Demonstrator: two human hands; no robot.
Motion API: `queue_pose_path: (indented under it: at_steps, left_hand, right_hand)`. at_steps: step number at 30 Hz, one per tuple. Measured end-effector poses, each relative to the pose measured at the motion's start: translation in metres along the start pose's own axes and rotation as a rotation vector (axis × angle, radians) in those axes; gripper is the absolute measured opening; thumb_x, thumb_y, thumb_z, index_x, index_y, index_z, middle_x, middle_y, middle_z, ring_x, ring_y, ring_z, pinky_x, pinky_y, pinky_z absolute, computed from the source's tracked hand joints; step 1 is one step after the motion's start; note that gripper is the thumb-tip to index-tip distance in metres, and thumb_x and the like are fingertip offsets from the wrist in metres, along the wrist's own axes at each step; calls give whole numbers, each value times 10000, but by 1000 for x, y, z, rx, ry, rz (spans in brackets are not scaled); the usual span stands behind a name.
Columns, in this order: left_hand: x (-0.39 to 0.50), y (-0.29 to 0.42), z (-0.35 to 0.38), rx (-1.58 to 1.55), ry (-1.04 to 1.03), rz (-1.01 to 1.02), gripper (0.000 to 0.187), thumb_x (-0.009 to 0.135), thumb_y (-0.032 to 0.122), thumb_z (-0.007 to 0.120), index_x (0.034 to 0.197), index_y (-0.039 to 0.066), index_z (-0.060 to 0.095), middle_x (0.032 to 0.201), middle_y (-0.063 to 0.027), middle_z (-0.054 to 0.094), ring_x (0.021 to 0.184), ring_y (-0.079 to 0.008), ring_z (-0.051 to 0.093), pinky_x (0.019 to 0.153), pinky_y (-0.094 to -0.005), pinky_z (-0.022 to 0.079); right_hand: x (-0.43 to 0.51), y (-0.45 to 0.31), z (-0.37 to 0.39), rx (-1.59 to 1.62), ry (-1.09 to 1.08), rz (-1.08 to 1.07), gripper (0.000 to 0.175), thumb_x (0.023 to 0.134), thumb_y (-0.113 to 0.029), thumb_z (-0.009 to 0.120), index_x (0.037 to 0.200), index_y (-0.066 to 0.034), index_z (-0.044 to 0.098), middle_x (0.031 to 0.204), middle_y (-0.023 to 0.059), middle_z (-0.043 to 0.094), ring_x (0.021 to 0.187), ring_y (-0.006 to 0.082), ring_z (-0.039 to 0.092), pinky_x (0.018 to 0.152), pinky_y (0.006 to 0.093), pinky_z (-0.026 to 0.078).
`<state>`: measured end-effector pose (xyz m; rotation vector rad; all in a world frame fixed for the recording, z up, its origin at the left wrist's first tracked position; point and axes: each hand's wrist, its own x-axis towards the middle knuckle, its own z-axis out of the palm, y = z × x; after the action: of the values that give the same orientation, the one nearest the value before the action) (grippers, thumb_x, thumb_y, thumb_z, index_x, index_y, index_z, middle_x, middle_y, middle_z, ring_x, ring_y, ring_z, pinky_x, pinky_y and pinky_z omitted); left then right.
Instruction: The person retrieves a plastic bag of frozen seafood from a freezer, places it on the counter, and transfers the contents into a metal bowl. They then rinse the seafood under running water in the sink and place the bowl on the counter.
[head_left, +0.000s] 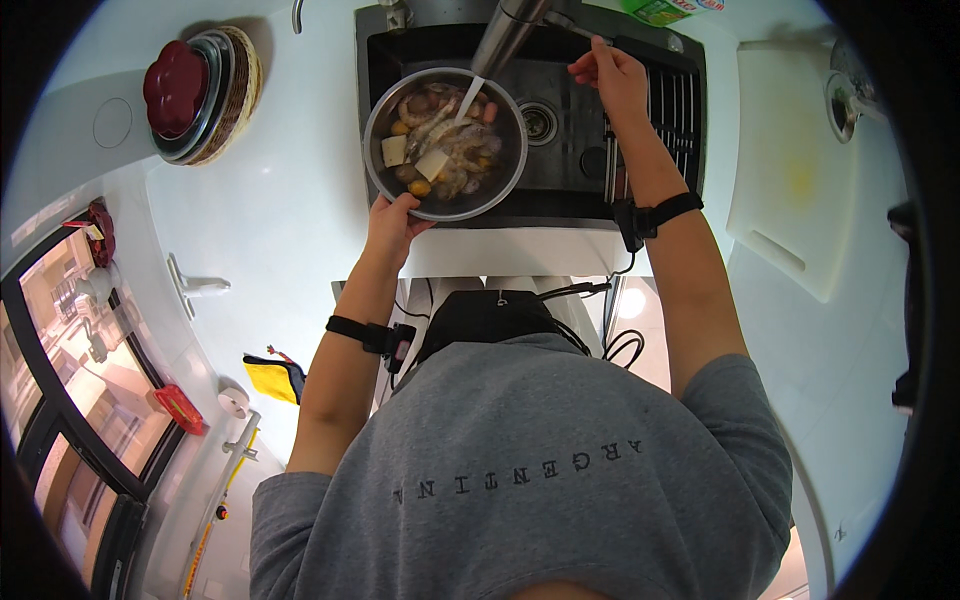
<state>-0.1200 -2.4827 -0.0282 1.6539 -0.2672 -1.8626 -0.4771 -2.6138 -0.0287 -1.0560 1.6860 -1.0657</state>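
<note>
Under the running faucet (510, 34), a round metal bowl (517, 161) holds shrimp (480, 142), pale square blocks (432, 164) and other pieces of food in water. My left hand (394, 225) grips the bowl's near rim, thumb on top and fingers beneath. The water stream falls into the middle of the bowl. My right hand (616, 75) is raised over the right part of the dark sink (562, 180), near the faucet's lever (574, 26), its fingers partly curled. Whether it touches the lever cannot be told.
A metal rack (679, 120) lies across the sink's right side. Further right is a white cutting board (787, 172), with a metal ladle or strainer (841, 105) by it. Stacked trays and a wicker basket (251, 90) stand at the left. A green bottle (664, 9) is behind the sink.
</note>
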Motion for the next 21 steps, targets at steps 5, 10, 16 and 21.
queue_pose_path:
  at_steps: [5,10,16,21]
  left_hand:
    - [0,2,0,33,-1,-51,336,883,13,531,1208,-26,456,1055,-182,628,849,-271,690,714,-384,644]
    - [0,-1,3,28,-8,-62,341,886,7,538,1213,-36,452,1082,-197,622,878,-288,690,753,-414,643]
    - [1,-5,7,45,-45,-75,374,889,-4,525,1254,-27,448,1114,-210,615,949,-315,686,828,-443,627]
    - [0,-6,10,41,-45,-66,397,874,-3,506,1267,3,456,1081,-190,642,898,-293,708,781,-397,632]
  right_hand:
    - [1,3,-3,-29,-6,-26,467,1024,-435,523,811,-64,711,807,53,740,723,117,670,689,267,486]
    - [4,6,-8,-25,-10,-31,467,1028,-433,515,813,-69,714,809,51,740,730,117,673,683,274,487]
    - [3,11,-11,-23,-1,4,449,1032,-411,513,824,-68,715,819,56,738,719,119,666,669,276,486]
    - [7,9,-12,24,-12,-12,429,1037,-384,510,860,-50,713,826,64,738,712,118,660,662,263,480]
